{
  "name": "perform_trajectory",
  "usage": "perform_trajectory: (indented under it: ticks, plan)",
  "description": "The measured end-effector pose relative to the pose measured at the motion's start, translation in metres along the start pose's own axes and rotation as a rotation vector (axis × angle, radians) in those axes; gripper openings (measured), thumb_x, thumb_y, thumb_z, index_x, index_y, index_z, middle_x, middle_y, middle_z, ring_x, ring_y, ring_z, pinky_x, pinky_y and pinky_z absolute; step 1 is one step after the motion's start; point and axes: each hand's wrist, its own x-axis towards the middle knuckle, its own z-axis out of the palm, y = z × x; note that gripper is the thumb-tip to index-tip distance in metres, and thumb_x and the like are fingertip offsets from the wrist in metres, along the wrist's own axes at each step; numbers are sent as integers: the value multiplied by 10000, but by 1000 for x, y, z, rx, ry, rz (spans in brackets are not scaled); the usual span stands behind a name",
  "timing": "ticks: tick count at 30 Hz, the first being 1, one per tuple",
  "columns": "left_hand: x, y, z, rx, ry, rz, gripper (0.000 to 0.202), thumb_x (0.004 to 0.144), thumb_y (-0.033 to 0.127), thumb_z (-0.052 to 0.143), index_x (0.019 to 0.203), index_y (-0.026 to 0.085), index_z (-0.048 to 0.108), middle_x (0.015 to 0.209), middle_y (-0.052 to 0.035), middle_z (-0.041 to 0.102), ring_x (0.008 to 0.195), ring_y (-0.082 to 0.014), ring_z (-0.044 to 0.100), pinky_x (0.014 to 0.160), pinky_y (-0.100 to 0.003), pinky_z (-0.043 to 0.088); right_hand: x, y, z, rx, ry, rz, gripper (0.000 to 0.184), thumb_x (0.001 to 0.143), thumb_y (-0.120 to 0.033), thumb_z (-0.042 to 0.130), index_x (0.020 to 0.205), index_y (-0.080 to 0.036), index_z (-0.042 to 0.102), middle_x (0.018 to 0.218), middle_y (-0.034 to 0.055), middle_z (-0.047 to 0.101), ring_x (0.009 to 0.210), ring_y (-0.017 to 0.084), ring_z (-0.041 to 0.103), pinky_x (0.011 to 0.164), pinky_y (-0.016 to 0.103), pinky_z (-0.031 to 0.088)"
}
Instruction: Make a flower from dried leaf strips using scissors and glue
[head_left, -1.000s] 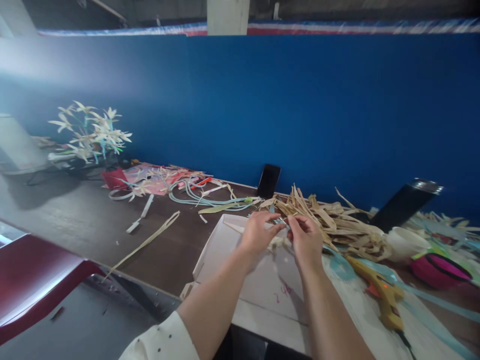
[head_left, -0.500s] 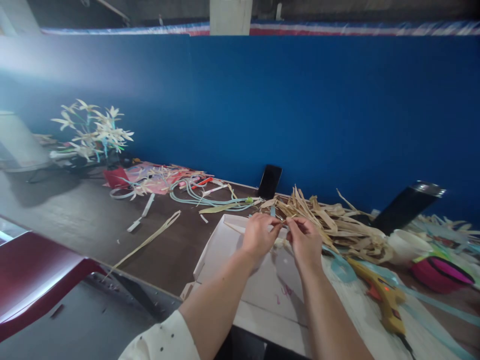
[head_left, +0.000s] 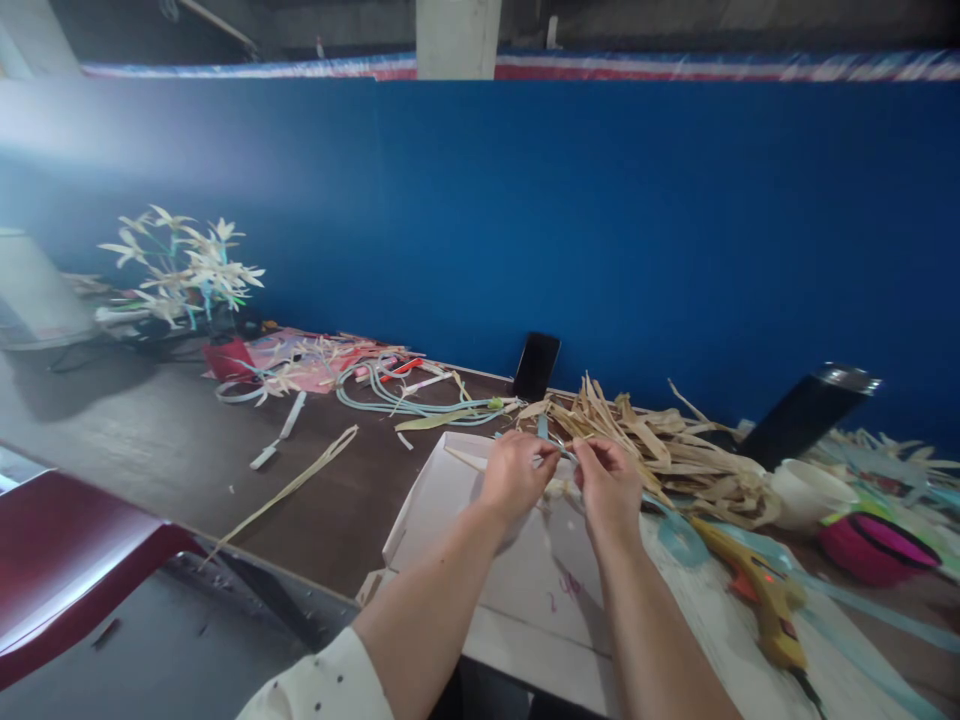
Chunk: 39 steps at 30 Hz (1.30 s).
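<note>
Working left to right, directions taken from the hands. White bucket-like container [head_left: 37, 295] between nine and ten o'clock, contents not visible. Pale artificial flowers [head_left: 202, 265] at ten; red pot-like container [head_left: 229, 360] just below them, can't tell if the stems stand in it. Looped pale strip [head_left: 292, 487] flat on the dark table [head_left: 337, 530] at nine. Coiled light-blue cords [head_left: 375, 400] at ten.

Left hand [head_left: 517, 475]: thumb and index pinching one end of a small thin piece [head_left: 564, 453], too small to identify. Piece sits between both hands, above the far part of the flat white box [head_left: 525, 600]; raised rim on its left side, pale scraps under the hands, pink marks at six. Black phone [head_left: 535, 366] propped near twelve. Right hand [head_left: 609, 487]: thumb and fingers pinching the piece's other end.

Dry husk strips [head_left: 652, 440] heaped between two and three. Yellow glue gun [head_left: 757, 590] at four. White cup [head_left: 814, 495] at three, tilted, inside unclear. Black bottle [head_left: 814, 412] leaning just before three. Pink pouch [head_left: 877, 550] just past three, contents hidden.
</note>
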Motion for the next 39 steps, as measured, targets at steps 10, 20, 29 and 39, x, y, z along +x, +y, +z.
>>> perform_trajectory:
  ticks: [10, 20, 29, 39]
  plan:
    - [-1, -1, 2, 13, -23, 0, 169, 792, 282, 533, 746, 203, 675, 758, -27, 663, 778, -159, 539, 763, -270, 364, 5, 6, -1, 70, 34, 2, 241, 631, -384, 690, 689, -172, 591, 583, -17, 598, 383, 63, 373, 365, 203, 272]
    - [0, -1, 3, -26, -48, -50, 179, 784, 291, 534, 756, 200, 686, 763, -32, 672, 762, -158, 543, 766, -271, 370, 3, 4, -3, 84, 46, 23, 298, 616, -430, 701, 707, -167, 594, 500, -44, 519, 378, 62, 357, 349, 190, 249]
    - [2, -7, 5, -372, -118, -326, 301, 760, 411, 529, 805, 159, 687, 728, -21, 668, 664, -133, 573, 619, -225, 408, -1, -1, -1, 117, -172, 262, 427, 576, -471, 727, 855, -161, 637, 597, -16, 571, 432, 70, 439, 350, 165, 285]
    - [3, -7, 7, -566, -198, -356, 346, 684, 336, 643, 962, 130, 646, 782, -44, 648, 667, -111, 549, 621, -215, 421, 1, 1, -4, 234, -110, 292, 339, 583, -411, 745, 790, -176, 614, 536, -46, 512, 374, 36, 339, 321, 145, 241]
